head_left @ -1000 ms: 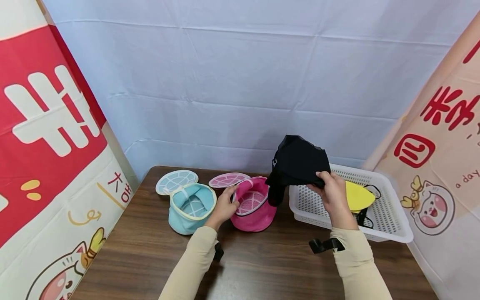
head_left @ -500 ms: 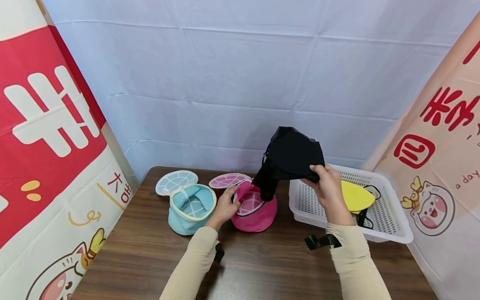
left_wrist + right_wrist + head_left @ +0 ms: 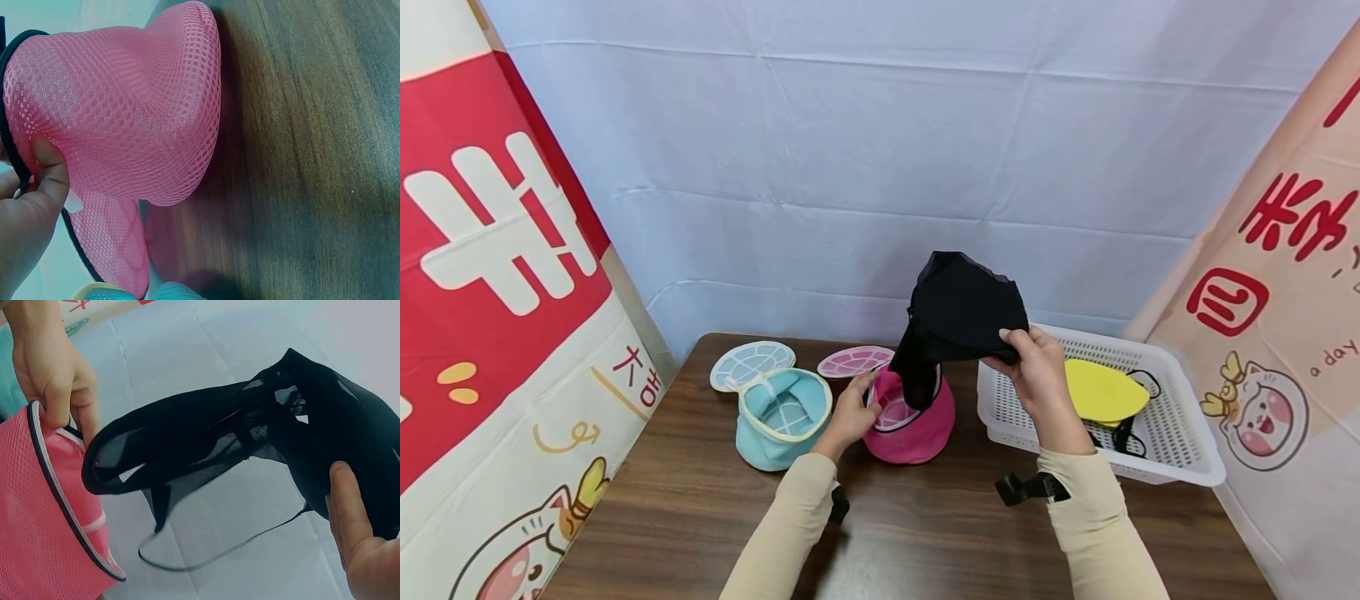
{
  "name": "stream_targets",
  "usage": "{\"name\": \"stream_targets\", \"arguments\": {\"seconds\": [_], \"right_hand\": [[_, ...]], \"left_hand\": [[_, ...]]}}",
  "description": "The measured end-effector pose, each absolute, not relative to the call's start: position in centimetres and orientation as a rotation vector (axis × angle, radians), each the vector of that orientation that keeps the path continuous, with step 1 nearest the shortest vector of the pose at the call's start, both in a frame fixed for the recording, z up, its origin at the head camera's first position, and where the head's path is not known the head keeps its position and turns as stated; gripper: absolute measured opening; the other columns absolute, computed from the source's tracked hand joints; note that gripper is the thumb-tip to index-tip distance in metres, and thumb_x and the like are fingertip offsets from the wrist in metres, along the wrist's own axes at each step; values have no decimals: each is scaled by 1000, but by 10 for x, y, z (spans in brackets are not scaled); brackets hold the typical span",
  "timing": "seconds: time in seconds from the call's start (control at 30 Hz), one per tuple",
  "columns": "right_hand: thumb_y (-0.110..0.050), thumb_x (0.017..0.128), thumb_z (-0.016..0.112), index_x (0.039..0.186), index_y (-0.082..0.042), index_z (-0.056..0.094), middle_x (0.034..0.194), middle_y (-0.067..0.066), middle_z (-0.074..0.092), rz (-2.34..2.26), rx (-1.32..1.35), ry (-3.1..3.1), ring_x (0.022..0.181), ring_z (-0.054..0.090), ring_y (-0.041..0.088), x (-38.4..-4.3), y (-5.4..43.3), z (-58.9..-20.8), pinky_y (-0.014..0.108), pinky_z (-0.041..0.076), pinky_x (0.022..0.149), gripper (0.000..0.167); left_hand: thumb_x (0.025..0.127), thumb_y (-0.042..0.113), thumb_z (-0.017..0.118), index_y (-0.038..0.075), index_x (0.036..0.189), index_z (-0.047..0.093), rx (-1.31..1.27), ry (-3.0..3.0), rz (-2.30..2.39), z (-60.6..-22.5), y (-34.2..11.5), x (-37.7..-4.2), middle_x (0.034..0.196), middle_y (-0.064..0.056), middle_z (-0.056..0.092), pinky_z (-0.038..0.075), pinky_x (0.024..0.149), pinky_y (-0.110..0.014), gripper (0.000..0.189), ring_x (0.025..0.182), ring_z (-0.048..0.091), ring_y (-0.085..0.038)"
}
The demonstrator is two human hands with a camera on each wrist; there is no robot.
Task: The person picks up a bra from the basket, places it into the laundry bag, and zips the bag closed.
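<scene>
A pink mesh laundry bag (image 3: pixel 917 437) stands on the table with its round lid (image 3: pixel 853 360) folded back behind it. My left hand (image 3: pixel 852 419) pinches the bag's dark-edged rim on the left side; the left wrist view shows thumb and fingers on the mesh bag (image 3: pixel 125 106). From my right hand (image 3: pixel 1037 371) a black bra (image 3: pixel 966 312) hangs over the bag, one cup gripped at its edge. The far end of the bra dips into the bag's opening. In the right wrist view, a thin strap dangles below the bra (image 3: pixel 337 419).
Left of the pink bag is a blue mesh laundry bag (image 3: pixel 767 446) with its lid (image 3: pixel 752 365) laid back. At the right, a white plastic basket (image 3: pixel 1195 450) holds a yellow cupped piece (image 3: pixel 1103 392) and black straps. A pale cloth (image 3: pixel 880 167) hangs behind the table.
My right hand has moved left with the black bra, bringing its hanging end from beside the pink bag into the opening. The left hand has stayed at the rim.
</scene>
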State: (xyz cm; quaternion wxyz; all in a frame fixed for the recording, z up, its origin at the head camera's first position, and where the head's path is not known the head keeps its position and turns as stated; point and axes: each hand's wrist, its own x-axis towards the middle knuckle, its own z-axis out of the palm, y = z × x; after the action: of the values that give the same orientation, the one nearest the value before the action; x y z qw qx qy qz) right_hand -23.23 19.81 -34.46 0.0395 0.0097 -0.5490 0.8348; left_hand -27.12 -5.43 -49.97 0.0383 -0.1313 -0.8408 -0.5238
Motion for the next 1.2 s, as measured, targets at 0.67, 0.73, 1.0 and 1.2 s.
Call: {"name": "stream_targets", "arguments": {"seconds": [0.67,0.73,1.0,1.2], "right_hand": [[-3,95,44,121,10,41,117,16,44,2598,47,-1728,84,63,14,-229,184,-358,29,52,71,30],[-3,95,43,123,11,39,120,17,43,2603,31,-1734,84,64,14,-230,184,-362,29,52,72,32],[-2,95,42,127,14,36,123,18,40,2608,-55,-1731,85,62,12,-238,183,-375,29,52,72,37],[-1,93,43,129,11,35,133,20,32,2634,-144,-1673,90,60,14,-245,180,-383,31,51,75,38]], "left_hand": [[81,-7,55,2,138,43,-414,-2579,-1599,-502,-55,-272,143,-18,35,33,99,-42,59,129,33,-26],[80,-7,54,3,138,43,-414,-2583,-1581,-503,-55,-272,142,-18,35,32,100,-41,60,129,33,-26],[79,-7,55,7,138,45,-440,-2567,-1570,-503,-54,-273,141,-15,38,31,101,-41,61,128,35,-25],[78,-8,56,2,137,44,-456,-2565,-1567,-503,-55,-272,141,-17,37,32,100,-41,61,129,33,-26]]}}
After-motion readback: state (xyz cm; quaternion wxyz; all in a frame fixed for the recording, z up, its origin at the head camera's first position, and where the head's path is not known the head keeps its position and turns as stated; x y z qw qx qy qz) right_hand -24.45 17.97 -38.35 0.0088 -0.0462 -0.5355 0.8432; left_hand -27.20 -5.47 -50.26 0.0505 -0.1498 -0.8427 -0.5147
